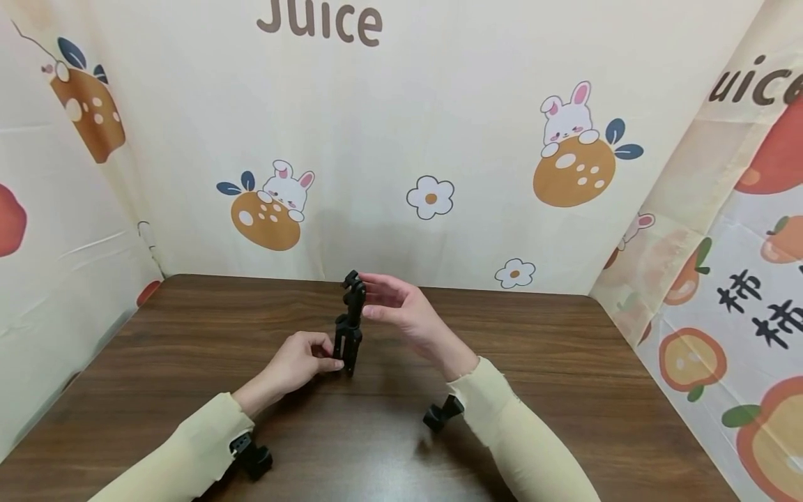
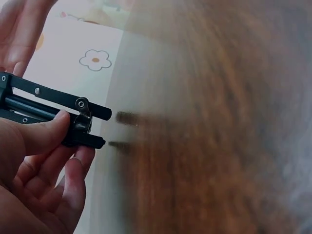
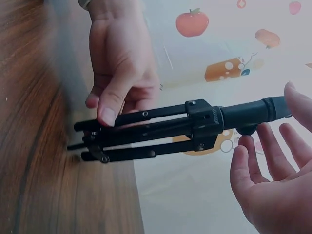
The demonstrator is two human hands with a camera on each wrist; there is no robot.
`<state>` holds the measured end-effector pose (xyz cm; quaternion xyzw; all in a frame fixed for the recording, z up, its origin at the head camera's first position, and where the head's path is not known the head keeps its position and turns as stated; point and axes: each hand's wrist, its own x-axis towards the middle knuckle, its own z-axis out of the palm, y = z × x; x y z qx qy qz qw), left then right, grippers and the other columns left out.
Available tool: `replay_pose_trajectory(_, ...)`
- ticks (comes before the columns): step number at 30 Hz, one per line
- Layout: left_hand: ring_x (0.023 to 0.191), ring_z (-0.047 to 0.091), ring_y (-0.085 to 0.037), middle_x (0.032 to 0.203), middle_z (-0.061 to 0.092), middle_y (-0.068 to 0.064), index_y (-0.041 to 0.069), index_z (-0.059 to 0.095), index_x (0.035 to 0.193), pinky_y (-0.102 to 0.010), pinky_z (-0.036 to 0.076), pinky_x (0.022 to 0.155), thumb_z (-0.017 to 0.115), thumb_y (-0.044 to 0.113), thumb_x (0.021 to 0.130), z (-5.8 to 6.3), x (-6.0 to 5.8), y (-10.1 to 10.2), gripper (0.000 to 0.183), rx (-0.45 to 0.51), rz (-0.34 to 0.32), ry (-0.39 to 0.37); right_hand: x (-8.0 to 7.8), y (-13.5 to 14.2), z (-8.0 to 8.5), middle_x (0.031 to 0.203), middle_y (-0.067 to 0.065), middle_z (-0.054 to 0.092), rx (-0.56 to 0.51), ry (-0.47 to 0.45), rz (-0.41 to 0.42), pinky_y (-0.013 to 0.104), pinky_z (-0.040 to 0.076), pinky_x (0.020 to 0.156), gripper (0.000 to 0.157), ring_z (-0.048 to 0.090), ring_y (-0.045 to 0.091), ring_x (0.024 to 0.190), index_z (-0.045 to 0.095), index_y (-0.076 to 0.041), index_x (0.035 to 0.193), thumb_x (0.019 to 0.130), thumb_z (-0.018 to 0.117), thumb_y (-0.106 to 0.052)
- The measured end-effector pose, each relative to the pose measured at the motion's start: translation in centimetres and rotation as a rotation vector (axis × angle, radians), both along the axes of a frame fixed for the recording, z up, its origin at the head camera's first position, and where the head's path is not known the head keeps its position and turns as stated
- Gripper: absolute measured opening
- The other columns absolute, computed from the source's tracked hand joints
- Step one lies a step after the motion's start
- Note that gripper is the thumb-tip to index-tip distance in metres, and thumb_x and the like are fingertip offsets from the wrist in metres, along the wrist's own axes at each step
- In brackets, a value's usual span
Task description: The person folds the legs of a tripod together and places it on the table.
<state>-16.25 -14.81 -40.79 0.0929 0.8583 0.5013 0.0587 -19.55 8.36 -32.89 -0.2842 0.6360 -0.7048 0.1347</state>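
A small black mini tripod (image 1: 348, 328) stands upright on the table, its legs folded close together. My left hand (image 1: 300, 361) pinches it low on the legs between thumb and fingers. The left wrist view shows the left thumb (image 2: 46, 134) across one leg near the metal braces, with the leg tips (image 2: 100, 113) sticking out past the hand. Beside the upper part, my right hand (image 1: 408, 314) is held with loosely bent fingers. In the right wrist view its fingertips (image 3: 240, 163) lie close to a small knob (image 3: 247, 129) under the tripod's head; contact is unclear.
The dark brown wooden table (image 1: 389, 446) ends at a cream curtain (image 1: 376, 244) printed with rabbits, fruit and flowers. Printed cloth (image 1: 696, 335) also hangs on both sides. Black cameras (image 1: 253, 457) are strapped at each wrist over pale yellow sleeves.
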Motion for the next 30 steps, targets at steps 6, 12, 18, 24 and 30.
replay_pose_trajectory(6,0.078,0.054,-0.022,0.081,0.065,0.000,0.013,0.067,0.075,-0.035,0.041,0.067,0.082,0.009,0.081,0.6,0.3,0.1,0.016,-0.009,-0.029,0.018,0.0,0.8,0.1,0.132,0.020,0.060,0.008,0.024,-0.034,0.039,0.050,0.094,0.051,0.060,0.029,0.117,0.054,-0.002,0.140,0.091,0.067,0.005)
replay_pose_trajectory(12,0.070,0.053,-0.019,0.076,0.063,0.002,0.015,0.066,0.075,-0.031,0.042,0.060,0.082,0.011,0.081,0.8,0.8,0.2,0.018,-0.067,-0.079,0.084,0.2,1.6,0.4,0.126,0.015,0.065,0.031,0.046,-0.074,0.036,0.051,0.092,0.048,0.062,0.025,0.113,0.058,-0.002,0.136,0.090,0.069,0.003)
replay_pose_trajectory(18,0.060,0.049,-0.015,0.073,0.060,0.003,0.015,0.062,0.074,-0.028,0.040,0.053,0.082,0.012,0.081,1.0,1.1,0.3,0.022,-0.112,-0.106,0.140,0.2,2.5,0.4,0.121,0.013,0.069,0.035,0.045,-0.089,0.037,0.052,0.091,0.047,0.065,0.024,0.109,0.059,0.001,0.134,0.089,0.070,0.004)
replay_pose_trajectory(24,0.062,0.052,-0.014,0.072,0.061,0.006,0.016,0.063,0.074,-0.028,0.044,0.058,0.083,0.013,0.081,1.0,1.0,0.1,0.021,-0.134,-0.102,0.178,0.2,3.5,0.2,0.118,0.012,0.070,0.021,-0.008,-0.112,0.043,0.052,0.092,0.047,0.066,0.023,0.104,0.059,0.000,0.134,0.089,0.070,0.004)
replay_pose_trajectory(30,0.064,0.054,-0.015,0.078,0.063,0.005,0.017,0.065,0.079,-0.029,0.045,0.060,0.080,0.010,0.084,1.3,1.2,-0.3,0.017,-0.142,-0.051,0.161,0.1,4.9,-0.5,0.116,0.012,0.070,-0.001,-0.079,-0.133,0.050,0.052,0.089,0.050,0.068,0.021,0.097,0.055,0.000,0.138,0.089,0.068,0.008)
